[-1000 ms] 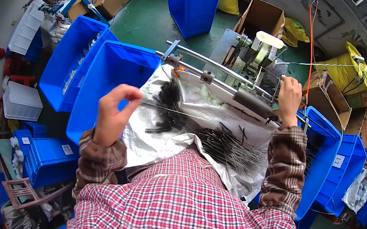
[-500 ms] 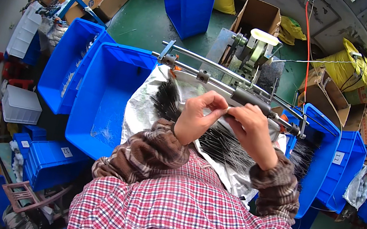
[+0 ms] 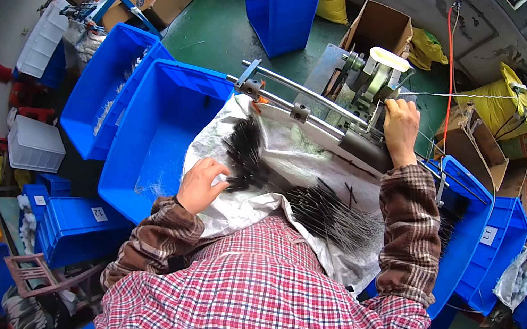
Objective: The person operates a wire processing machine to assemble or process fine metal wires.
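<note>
My left hand point(image 3: 200, 185) is over the left part of a white sheet across my lap. Its fingers are bent, with a gap between thumb and forefinger. Beside it lies a heap of short black pieces point(image 3: 245, 151). A bundle of thin dark rods with pale wire-like ends point(image 3: 332, 215) lies to the right on the sheet point(image 3: 306, 161). My right hand point(image 3: 402, 127) reaches to the small machine point(image 3: 376, 82), fingers curled closed beside its wheel. Whatever is in those fingers is hidden. Below the hand, a grey cylinder point(image 3: 365, 148) sits on the machine's metal rails.
A large blue bin point(image 3: 168, 126) stands at my left, another blue bin point(image 3: 469, 236) at my right. Beyond the machine are a cardboard box point(image 3: 379, 26) and an upended blue crate point(image 3: 280, 9). A red cable point(image 3: 447, 77) hangs behind the machine on the right.
My hands were together in front of me, fingertips meeting. They have parted: the left moved down and left to the black heap, the right forward and right to the machine.
</note>
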### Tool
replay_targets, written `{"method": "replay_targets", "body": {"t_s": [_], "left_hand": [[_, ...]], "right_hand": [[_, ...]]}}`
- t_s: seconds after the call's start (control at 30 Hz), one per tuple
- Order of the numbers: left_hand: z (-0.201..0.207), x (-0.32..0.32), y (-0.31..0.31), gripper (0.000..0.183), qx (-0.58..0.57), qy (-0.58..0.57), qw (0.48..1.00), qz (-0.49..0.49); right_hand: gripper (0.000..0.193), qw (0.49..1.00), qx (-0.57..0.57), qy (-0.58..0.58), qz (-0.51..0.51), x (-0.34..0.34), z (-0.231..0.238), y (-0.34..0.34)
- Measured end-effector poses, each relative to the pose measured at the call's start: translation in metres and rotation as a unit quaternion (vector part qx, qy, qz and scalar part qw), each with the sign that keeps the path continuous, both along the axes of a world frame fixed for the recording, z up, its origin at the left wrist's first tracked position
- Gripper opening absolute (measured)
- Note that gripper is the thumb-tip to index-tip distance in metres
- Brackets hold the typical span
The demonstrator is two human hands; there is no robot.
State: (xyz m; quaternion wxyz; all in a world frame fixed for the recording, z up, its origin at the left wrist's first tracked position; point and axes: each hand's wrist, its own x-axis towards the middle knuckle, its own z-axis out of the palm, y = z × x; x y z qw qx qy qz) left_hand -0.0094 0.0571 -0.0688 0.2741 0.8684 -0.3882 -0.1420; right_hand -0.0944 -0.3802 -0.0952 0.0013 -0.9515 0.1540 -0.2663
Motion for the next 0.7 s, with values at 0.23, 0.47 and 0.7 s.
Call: {"method": "replay_targets", "body": {"t_s": [0.23, 0.47, 0.7], "left_hand": [[-0.005, -0.004, 0.015, 0.018, 0.104, 0.019, 0.994, 0.038], [-0.015, -0.008, 0.022, 0.017, 0.127, 0.008, 0.991, 0.047], [-0.017, -0.011, 0.025, 0.015, 0.156, 0.006, 0.986, 0.059]], "right_hand": [[0.008, 1.0, 0.013, -0.013, 0.005, 0.001, 0.0, -0.002], [0.012, 1.0, 0.013, 0.003, 0.0, 0.002, 0.0, -0.002], [0.017, 0.999, 0.034, -0.004, 0.033, 0.003, -0.003, -0.005]]}}
